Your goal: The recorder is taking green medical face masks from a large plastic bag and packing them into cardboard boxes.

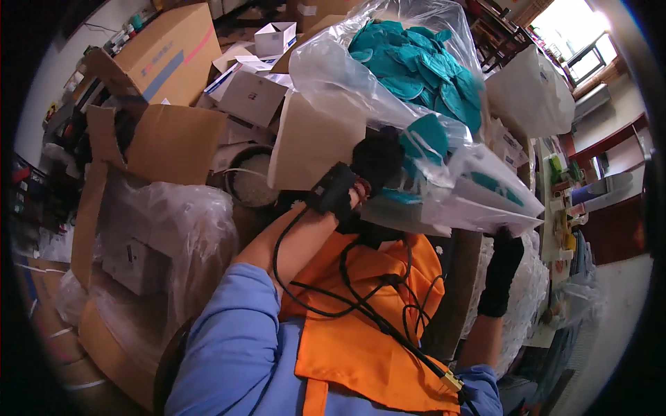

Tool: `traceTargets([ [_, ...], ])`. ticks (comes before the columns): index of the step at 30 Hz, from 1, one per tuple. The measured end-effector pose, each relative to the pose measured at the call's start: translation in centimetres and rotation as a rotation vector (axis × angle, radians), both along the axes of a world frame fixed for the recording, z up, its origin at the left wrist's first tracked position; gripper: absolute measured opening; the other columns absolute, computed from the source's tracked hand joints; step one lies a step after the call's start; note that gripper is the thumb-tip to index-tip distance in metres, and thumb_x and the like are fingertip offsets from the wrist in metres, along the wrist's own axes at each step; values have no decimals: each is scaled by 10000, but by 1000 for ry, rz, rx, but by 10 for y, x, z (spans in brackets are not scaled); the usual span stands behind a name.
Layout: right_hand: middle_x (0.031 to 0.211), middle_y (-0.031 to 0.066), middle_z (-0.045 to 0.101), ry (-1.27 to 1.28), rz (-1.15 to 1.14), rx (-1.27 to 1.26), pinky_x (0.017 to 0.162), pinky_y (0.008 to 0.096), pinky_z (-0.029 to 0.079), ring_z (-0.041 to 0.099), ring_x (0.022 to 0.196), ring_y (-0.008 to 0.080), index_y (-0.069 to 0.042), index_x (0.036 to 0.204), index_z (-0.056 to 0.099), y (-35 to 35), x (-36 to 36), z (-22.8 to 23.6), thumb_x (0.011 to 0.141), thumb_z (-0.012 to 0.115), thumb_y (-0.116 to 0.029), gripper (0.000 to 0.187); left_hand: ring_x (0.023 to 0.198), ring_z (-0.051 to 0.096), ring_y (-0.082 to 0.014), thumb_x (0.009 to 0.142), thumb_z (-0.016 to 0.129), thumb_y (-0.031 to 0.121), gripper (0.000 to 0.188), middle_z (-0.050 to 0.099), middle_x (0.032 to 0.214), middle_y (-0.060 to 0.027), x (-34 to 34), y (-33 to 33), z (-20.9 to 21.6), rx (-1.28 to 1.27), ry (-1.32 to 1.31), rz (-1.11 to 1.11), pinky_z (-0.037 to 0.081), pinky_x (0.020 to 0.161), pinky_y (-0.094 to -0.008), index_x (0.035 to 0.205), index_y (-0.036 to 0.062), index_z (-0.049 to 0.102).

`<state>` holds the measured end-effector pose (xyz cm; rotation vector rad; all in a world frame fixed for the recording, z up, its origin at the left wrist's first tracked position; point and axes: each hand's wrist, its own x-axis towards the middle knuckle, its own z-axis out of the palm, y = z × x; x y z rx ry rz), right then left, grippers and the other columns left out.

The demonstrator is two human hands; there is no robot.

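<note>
Both my hands wear black gloves. My left hand (378, 158) is closed at the edge of a teal rounded piece (424, 137), which looks like folded fabric; its fingertips are partly hidden. My right hand (505, 260) pinches the lower right corner of a translucent white plastic bag (479, 194). Teal shows through the bag, which spreads open between my hands. Beyond them, a large clear plastic bag (326, 62) holds a heap of similar teal pieces (416, 62). A beige cardboard flap (316, 142) stands just left of my left hand.
On the left, an open cardboard box (104, 229) lined with clear plastic contains a white box (135, 267). White cartons (253, 97) lie behind a dark bucket (251, 177). A taller carton (163, 59) stands far left. Black cables (361, 301) hang across my orange apron (368, 340).
</note>
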<state>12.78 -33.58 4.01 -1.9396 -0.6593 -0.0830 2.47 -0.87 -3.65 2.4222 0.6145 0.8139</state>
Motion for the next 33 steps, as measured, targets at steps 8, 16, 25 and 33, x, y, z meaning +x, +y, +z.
traceTargets([
  [8, 966, 71, 623, 115, -57, -108, 763, 295, 470, 547, 875, 142, 59, 1139, 562, -13, -7, 10, 951, 565, -184, 307, 886, 636, -316, 820, 648, 203, 159, 656, 915, -124, -26, -21, 78, 147, -382, -319, 520, 789, -412, 903, 67, 652],
  [16, 1063, 89, 631, 164, 6, 2, 863, 296, 448, 556, 964, 165, 38, 1181, 563, 5, -13, 2, 920, 603, -203, 358, 894, 648, -291, 773, 650, 76, 240, 663, 987, -120, -19, -46, 69, 42, -366, -560, 524, 809, -360, 1008, 110, 676],
  [25, 1025, 73, 626, 166, 13, -1, 820, 297, 461, 562, 925, 162, 33, 1172, 563, 6, -8, -13, 918, 597, -218, 358, 885, 653, -175, 824, 589, -14, 508, 626, 1101, -138, -34, -54, 85, -1048, -240, -790, 551, 663, -310, 1304, 138, 523],
  [33, 1014, 84, 628, 189, 47, 79, 795, 308, 459, 560, 913, 160, 39, 1164, 570, 17, -17, -11, 928, 575, -207, 340, 931, 644, -306, 820, 624, 118, 352, 627, 1096, -177, -13, -57, 48, 258, -252, -431, 525, 810, -405, 1167, 68, 605],
])
